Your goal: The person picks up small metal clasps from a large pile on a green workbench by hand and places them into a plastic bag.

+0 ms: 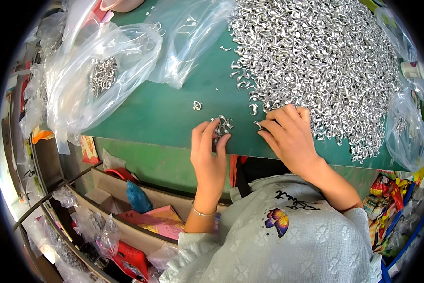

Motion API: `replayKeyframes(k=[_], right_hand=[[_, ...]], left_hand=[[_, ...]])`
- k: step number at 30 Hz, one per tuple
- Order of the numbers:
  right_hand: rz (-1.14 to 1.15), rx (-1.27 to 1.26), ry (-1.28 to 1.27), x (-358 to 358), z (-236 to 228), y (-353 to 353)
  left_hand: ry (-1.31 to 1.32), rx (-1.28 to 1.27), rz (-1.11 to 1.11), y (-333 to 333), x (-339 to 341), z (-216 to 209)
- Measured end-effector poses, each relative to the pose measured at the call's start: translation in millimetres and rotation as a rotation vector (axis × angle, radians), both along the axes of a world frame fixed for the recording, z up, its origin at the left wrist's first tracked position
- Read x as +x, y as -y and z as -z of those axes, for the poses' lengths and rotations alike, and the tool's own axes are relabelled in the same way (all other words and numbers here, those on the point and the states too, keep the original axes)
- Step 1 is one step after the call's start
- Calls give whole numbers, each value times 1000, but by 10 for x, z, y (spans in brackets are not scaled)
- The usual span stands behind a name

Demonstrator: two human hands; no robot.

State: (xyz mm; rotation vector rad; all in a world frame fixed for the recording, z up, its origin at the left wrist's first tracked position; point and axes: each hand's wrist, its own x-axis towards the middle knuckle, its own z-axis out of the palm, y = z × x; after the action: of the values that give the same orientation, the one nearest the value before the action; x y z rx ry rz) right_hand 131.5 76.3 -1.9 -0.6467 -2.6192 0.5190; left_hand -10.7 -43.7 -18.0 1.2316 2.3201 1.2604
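Observation:
My left hand is at the table's near edge, its thumb and fingers curled round a small cluster of curved silver metal pieces. Between the thumb and fingertips of my right hand is one curved silver metal piece. That hand rests beside the near left side of a large pile of like pieces, which spreads over the right of the green table. A small silver bit lies alone beyond my left hand. How many pieces the left fingers cover is hidden.
A clear plastic bag with metal rings lies at the left, with another clear bag beside it. More clear bags hang at the right edge. Below the table, a shelf holds a blue bag and a pink packet.

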Motion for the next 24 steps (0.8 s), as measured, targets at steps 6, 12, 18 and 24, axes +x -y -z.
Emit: replayKeyframes(k=[6, 12, 18, 24], right_hand=[[17, -72, -94, 6, -45, -29], [-160, -523, -255, -313, -57, 80], [-302, -365, -72, -518, 30, 143], [-432, -92, 113, -524, 91, 233]], left_hand=[[-80, 36, -78, -33, 21, -73], [-110, 4, 16, 123, -66, -36], [1168, 350, -208, 646, 191, 224], [2149, 175, 79, 621, 32, 807]])
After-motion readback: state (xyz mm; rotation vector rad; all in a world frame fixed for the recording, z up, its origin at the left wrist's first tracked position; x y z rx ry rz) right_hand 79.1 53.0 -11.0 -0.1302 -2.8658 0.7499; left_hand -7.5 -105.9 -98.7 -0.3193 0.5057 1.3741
